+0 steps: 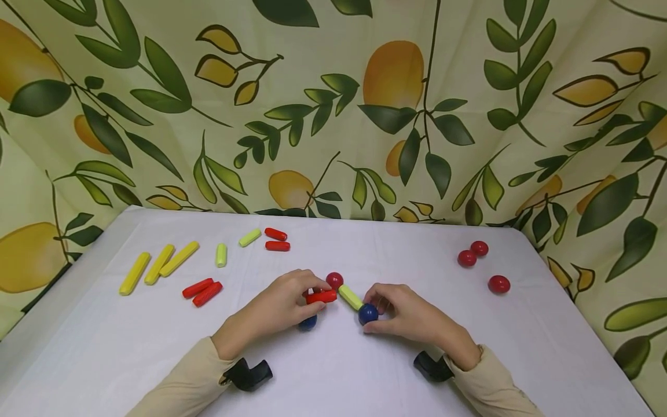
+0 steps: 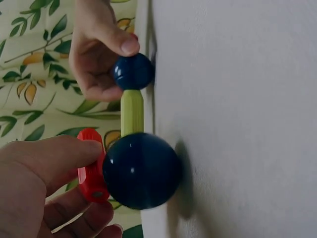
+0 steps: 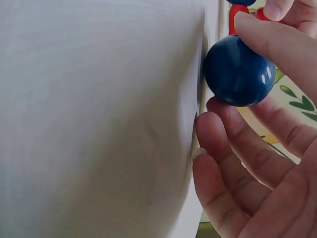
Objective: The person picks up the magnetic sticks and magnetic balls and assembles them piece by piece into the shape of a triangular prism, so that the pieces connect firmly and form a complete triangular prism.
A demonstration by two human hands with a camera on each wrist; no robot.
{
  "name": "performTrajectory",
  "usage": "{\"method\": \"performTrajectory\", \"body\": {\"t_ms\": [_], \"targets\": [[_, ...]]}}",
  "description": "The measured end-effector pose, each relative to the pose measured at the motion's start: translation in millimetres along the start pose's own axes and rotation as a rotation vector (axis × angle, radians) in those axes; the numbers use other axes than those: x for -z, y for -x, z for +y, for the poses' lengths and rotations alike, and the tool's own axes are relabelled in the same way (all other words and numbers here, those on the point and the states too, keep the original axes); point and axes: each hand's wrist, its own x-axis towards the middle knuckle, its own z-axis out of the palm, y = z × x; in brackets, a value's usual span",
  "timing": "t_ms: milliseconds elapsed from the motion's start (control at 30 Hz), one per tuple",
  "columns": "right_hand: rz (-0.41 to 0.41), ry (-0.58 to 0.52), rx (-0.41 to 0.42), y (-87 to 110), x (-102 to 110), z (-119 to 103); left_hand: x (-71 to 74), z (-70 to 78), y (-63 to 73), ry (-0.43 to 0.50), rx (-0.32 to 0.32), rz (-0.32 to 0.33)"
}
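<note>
My left hand [image 1: 278, 298] pinches a short red stick [image 1: 322, 297] between thumb and fingers, held over the table. Just below that hand sits a blue ball [image 1: 307, 323], partly hidden by it in the head view and large in the left wrist view [image 2: 142, 171]. My right hand [image 1: 411, 315] holds another blue ball [image 1: 368, 314] between thumb and fingertips. From this ball a light-green stick [image 1: 350, 297] runs up to a red ball [image 1: 334, 280]. In the right wrist view, the thumb lies over the blue ball [image 3: 239, 71], with fingertips along its underside.
At the left lie several yellow sticks [image 1: 135, 273], light-green sticks [image 1: 221, 255] and red sticks [image 1: 207, 294]; two more red sticks [image 1: 278, 246] lie farther back. Three red balls [image 1: 499, 284] are at the right. A patterned curtain [image 1: 312, 127] hangs behind the white table [image 1: 406, 249].
</note>
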Motion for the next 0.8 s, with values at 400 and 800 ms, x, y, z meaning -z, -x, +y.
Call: {"method": "performTrajectory", "body": {"t_ms": [400,800], "targets": [[-0.014,0.012,0.020,0.1,-3,-3,-10.1,14.2,1.0,-0.040,-0.024,-0.046],[-0.015,0.018,0.041,-0.1,-5,-6,-22.7,16.7,1.9,-0.187,-0.133,-0.052]]}}
